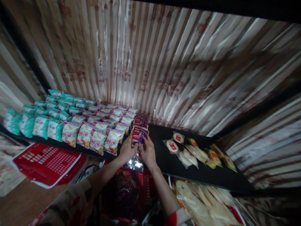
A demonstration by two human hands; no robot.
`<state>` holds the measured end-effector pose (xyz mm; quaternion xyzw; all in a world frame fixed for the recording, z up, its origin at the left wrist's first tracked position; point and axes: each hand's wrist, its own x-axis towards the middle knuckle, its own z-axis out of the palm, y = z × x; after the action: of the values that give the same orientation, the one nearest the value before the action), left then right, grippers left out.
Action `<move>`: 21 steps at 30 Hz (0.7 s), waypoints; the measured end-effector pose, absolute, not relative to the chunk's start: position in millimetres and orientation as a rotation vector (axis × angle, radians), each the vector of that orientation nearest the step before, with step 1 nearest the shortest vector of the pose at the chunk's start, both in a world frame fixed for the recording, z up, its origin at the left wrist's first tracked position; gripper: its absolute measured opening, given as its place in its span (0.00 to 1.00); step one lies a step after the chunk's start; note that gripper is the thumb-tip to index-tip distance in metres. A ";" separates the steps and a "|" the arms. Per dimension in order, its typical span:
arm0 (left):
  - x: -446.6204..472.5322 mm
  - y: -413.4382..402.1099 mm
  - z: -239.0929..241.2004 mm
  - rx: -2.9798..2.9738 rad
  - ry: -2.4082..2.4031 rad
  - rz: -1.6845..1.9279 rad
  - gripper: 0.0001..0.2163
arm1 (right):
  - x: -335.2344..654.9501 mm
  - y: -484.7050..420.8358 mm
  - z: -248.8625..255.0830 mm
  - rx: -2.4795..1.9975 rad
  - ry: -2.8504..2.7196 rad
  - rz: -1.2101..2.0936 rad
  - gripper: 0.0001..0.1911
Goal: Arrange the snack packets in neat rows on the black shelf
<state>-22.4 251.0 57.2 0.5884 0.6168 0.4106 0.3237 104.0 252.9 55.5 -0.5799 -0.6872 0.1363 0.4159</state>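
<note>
My left hand [128, 150] and my right hand [148, 151] are side by side at the front of a black shelf. Between them is a dark red and purple snack packet [136, 134], its top edge towards the striped backing. Fingers of both hands press on its two sides, thumbs towards the middle. Below my hands shows a shiny silver piece [135, 164]; I cannot tell if it belongs to the same packet. Behind it, similar red packets [141, 116] stand in a row. To the left, white snack bags [113, 140] with striped tops stand in rows.
Teal snack bags [55, 129] fill the shelf's left end. On the right of the black shelf [162, 157] lie several flat wrapped foods [188, 157]. Underneath are a red basket [50, 163], a container of dark packets [127, 194] and large clear-wrapped pale items [202, 201].
</note>
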 end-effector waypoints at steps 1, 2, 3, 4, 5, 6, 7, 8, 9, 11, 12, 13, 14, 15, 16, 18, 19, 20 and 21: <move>-22.1 251.5 56.3 1.537 1.619 1.090 0.26 | 104.1 253.2 54.9 -1.453 -1.733 0.334 0.23; -21.9 251.5 55.6 1.537 1.623 1.096 0.26 | 104.2 253.4 54.1 -1.455 -1.739 0.326 0.22; -21.7 251.2 55.2 1.541 1.628 1.093 0.26 | 104.3 253.3 53.1 -1.461 -1.746 0.318 0.22; -21.7 250.8 55.2 1.546 1.632 1.084 0.26 | 104.3 253.2 52.0 -1.469 -1.752 0.313 0.21; -21.6 250.3 55.5 1.548 1.639 1.073 0.26 | 104.2 253.0 50.9 -1.475 -1.759 0.309 0.21; -21.6 249.9 56.1 1.547 1.647 1.065 0.26 | 104.1 252.8 49.8 -1.479 -1.765 0.306 0.20; -21.5 249.5 57.0 1.543 1.652 1.062 0.26 | 104.0 252.7 48.8 -1.479 -1.769 0.306 0.20; -21.5 249.3 58.0 1.539 1.651 1.064 0.26 | 104.0 252.6 48.2 -1.477 -1.771 0.306 0.20; -21.7 249.1 59.2 1.536 1.646 1.068 0.25 | 104.2 252.6 48.0 -1.472 -1.770 0.308 0.20; -22.7 248.0 62.1 1.538 1.628 1.081 0.25 | 105.5 251.8 49.8 -1.455 -1.759 0.318 0.20; -23.8 246.5 63.9 1.544 1.621 1.091 0.24 | 106.6 250.5 51.9 -1.443 -1.744 0.325 0.20; -25.5 243.8 65.7 1.554 1.621 1.108 0.23 | 108.2 248.3 54.6 -1.431 -1.722 0.334 0.20; -27.8 239.6 67.5 1.572 1.625 1.135 0.22 | 110.1 244.9 57.7 -1.422 -1.689 0.345 0.20; -30.8 233.5 69.0 1.594 1.633 1.173 0.20 | 112.2 240.2 60.8 -1.416 -1.645 0.360 0.21; -34.3 225.4 69.9 1.617 1.643 1.218 0.17 | 114.5 234.0 63.5 -1.416 -1.586 0.379 0.21; -42.5 203.4 68.8 1.655 1.658 1.305 0.13 | 119.1 217.3 65.5 -1.426 -1.420 0.428 0.21; -46.8 190.1 66.2 1.663 1.658 1.336 0.12 | 121.1 206.8 64.1 -1.430 -1.323 0.454 0.21; -50.8 175.9 62.0 1.661 1.655 1.351 0.12 | 122.8 195.1 60.8 -1.438 -1.225 0.476 0.20; -54.3 161.5 56.1 1.653 1.646 1.350 0.11 | 123.9 182.5 55.5 -1.452 -1.137 0.496 0.20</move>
<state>-54.3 161.5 56.1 0.5980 0.5957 0.4884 0.2213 123.9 182.5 55.5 -0.6205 -0.4859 0.2119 0.5779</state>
